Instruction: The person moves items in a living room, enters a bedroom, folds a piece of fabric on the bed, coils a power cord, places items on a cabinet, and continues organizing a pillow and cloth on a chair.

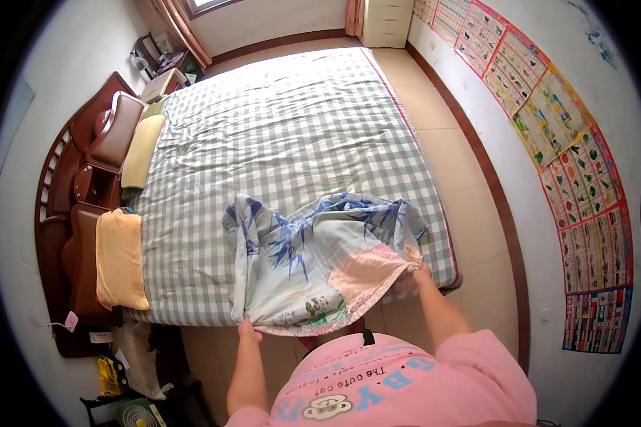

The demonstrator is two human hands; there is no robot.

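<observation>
A light blue patterned cloth (295, 256) with dark blue leaf shapes and a pink section spreads over the near end of the bed, its far part bunched in folds. My left hand (248, 329) is closed on its near left corner, just off the bed's edge. Farther right, my right hand (421, 273) grips the cloth's right corner beside the bed's foot corner. The near hem hangs in a curve between both hands. Beneath lies a green-and-white checked sheet (278, 135), slightly wrinkled, covering the mattress.
A yellow pillow (121, 260) and a paler one (144, 151) lie against the brown headboard (60, 235). A fan (137, 415) and a yellow toy (112, 376) are at lower left. Tiled floor (470, 220) runs between bed and poster-covered wall. White drawers (387, 25) stand at the back.
</observation>
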